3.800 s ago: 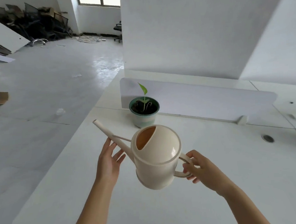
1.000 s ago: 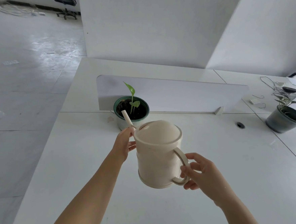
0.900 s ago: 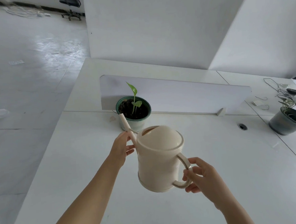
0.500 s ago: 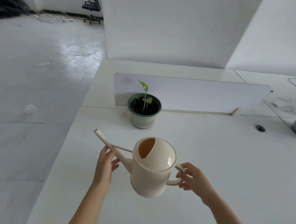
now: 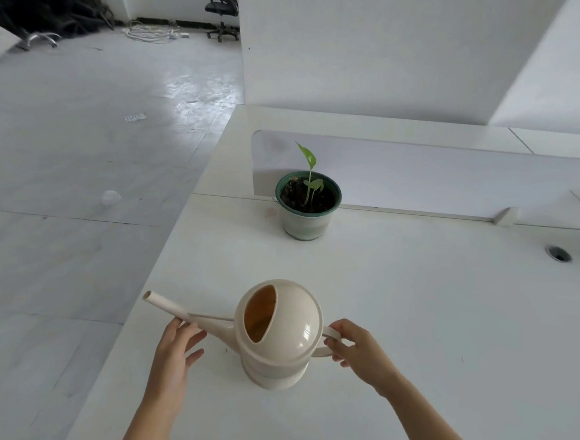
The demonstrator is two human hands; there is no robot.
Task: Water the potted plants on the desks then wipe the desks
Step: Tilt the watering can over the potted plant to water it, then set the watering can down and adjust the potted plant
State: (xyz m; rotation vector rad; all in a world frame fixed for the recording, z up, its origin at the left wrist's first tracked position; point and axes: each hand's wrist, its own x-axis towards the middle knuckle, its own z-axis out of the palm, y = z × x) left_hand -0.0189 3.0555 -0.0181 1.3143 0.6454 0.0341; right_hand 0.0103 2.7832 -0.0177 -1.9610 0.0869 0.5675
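Note:
A cream watering can (image 5: 283, 337) stands upright on the white desk (image 5: 426, 330), spout pointing left. My right hand (image 5: 357, 347) grips its handle on the right side. Fingers spread, my left hand (image 5: 176, 351) rests under the spout with the fingertips touching it. Farther back, a green-rimmed pot (image 5: 308, 206) with dark soil and a small green seedling sits against a low white divider panel (image 5: 433, 175).
The desk's left edge drops to a grey floor (image 5: 74, 200). A cable hole (image 5: 558, 253) sits at the right. A black office chair (image 5: 222, 11) and piled clutter are far back on the floor. White walls rise behind the desk.
The can came back from pouring at the pot, levelled out, and moved down toward me onto the desk. My left hand's fingers have spread under the spout.

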